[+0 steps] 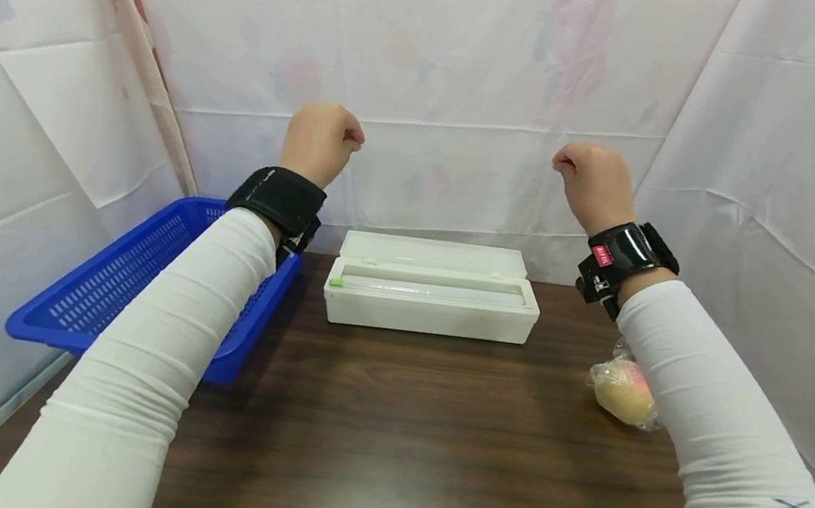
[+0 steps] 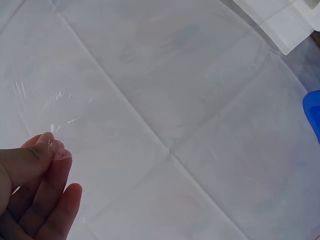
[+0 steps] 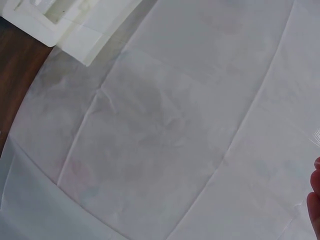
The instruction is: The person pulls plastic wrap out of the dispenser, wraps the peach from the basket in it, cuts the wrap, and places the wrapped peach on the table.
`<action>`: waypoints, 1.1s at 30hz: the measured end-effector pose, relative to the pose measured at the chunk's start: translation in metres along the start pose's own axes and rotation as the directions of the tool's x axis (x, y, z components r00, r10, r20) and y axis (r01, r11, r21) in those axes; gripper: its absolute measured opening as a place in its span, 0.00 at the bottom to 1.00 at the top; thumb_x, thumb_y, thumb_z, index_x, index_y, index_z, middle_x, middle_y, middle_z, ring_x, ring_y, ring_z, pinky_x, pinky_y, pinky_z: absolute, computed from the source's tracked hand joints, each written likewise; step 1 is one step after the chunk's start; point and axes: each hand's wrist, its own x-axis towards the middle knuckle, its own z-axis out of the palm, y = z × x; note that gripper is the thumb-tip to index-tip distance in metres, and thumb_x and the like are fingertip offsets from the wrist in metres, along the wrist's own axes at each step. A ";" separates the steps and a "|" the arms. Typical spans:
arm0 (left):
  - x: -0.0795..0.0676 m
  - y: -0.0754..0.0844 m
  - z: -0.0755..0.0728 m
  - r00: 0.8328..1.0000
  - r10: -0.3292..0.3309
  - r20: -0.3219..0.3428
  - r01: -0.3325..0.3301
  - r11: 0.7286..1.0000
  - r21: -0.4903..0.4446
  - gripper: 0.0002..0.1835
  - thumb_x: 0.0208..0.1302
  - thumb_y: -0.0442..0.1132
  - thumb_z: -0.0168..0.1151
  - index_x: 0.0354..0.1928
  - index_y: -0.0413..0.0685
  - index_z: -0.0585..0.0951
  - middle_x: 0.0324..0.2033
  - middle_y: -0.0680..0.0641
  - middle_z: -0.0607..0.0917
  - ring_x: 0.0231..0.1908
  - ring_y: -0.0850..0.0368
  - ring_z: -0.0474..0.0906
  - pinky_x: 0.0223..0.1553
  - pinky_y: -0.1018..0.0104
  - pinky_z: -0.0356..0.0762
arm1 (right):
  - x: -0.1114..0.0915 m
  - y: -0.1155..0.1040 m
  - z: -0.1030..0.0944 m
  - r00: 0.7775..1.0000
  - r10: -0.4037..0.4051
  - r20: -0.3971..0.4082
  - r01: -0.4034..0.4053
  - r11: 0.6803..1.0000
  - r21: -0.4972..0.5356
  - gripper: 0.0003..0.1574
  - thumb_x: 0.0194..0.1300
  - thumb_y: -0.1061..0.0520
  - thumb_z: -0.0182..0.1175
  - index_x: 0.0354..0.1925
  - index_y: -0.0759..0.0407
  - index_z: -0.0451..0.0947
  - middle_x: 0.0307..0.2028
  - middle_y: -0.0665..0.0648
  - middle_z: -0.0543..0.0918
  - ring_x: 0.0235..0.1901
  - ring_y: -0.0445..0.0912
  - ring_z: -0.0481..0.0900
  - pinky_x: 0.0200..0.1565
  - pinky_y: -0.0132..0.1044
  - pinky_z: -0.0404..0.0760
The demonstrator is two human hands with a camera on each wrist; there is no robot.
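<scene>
White sleeves (image 1: pixel 139 358) reach up from the lower left and lower right of the head view, each ending in a black wrist strap (image 1: pixel 281 198). Beyond them, in the upper middle, are the left hand (image 1: pixel 318 142) and the right hand (image 1: pixel 596 185), well apart and at about the same height. The left wrist view shows thumb and fingertips pinching clear film (image 2: pixel 55 102), creases fanning out from the grip. The right hand's fingers are curled; its wrist camera catches only fingertips at the right edge, with similar glints just above them, so it appears to pinch film too. Whether one sheet spans both hands cannot be traced in the head view.

Centre frame, the white box (image 1: pixel 430 318) stands on the dark table (image 1: pixel 387 436), lid (image 1: pixel 433 254) raised at the back. Its long axis runs left to right, parallel to the line between the hands, and it lies lower in the picture than both: left fingertips over its left end, right over its right end, neither plainly nearer. A blue basket (image 1: pixel 29 330) sits at left; a wrapped peach (image 1: pixel 625 396) lies by the right sleeve.
</scene>
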 end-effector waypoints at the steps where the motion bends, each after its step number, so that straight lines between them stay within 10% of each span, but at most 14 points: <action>1: 0.001 0.000 -0.001 1.000 0.000 -0.004 0.000 1.000 -0.003 0.07 0.61 0.29 0.59 0.36 0.36 0.86 0.36 0.39 0.86 0.41 0.43 0.80 0.47 0.53 0.74 | 0.001 0.000 -0.001 1.000 0.000 -0.005 0.000 1.000 0.001 0.09 0.65 0.66 0.55 0.38 0.71 0.81 0.38 0.67 0.84 0.40 0.60 0.81 0.45 0.50 0.76; 33: 0.016 0.014 -0.031 0.997 -0.026 -0.075 0.026 1.000 0.005 0.09 0.64 0.32 0.57 0.40 0.38 0.86 0.38 0.40 0.86 0.44 0.44 0.80 0.50 0.54 0.73 | 0.018 -0.003 -0.028 0.979 -0.014 -0.202 0.020 0.999 0.029 0.10 0.63 0.65 0.58 0.39 0.70 0.83 0.38 0.66 0.85 0.40 0.59 0.83 0.44 0.47 0.78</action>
